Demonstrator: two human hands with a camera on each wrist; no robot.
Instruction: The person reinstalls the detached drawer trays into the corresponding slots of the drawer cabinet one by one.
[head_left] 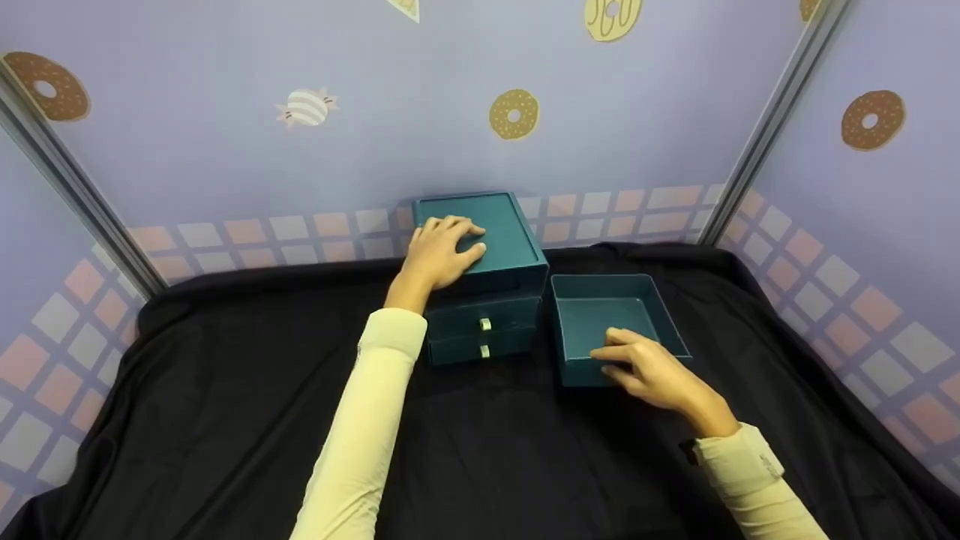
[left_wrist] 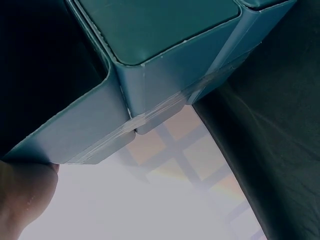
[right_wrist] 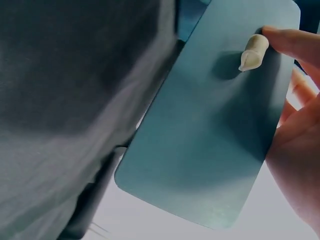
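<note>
A small teal drawer chest (head_left: pixel 510 232) stands at the back middle of the black cloth. My left hand (head_left: pixel 461 238) lies flat on its top with fingers relaxed. Its top slot (head_left: pixel 495 283) gapes; below it are two drawers with pale knobs (head_left: pixel 485 324). The removed teal drawer (head_left: pixel 600 307) sits on the cloth just right of the chest, nothing visible inside. My right hand (head_left: pixel 611 360) grips its near front wall. In the right wrist view a fingertip (right_wrist: pixel 295 42) touches the cream knob (right_wrist: pixel 253 51) on the drawer front (right_wrist: pixel 210 135). The left wrist view shows the chest (left_wrist: pixel 165 30) from close up.
The black cloth (head_left: pixel 225 375) covers the whole table. Lilac walls with doughnut prints (head_left: pixel 514 114) close in the back and both sides, meeting at metal corner posts (head_left: pixel 772 120). Bare cloth stretches left of the chest and along the near edge.
</note>
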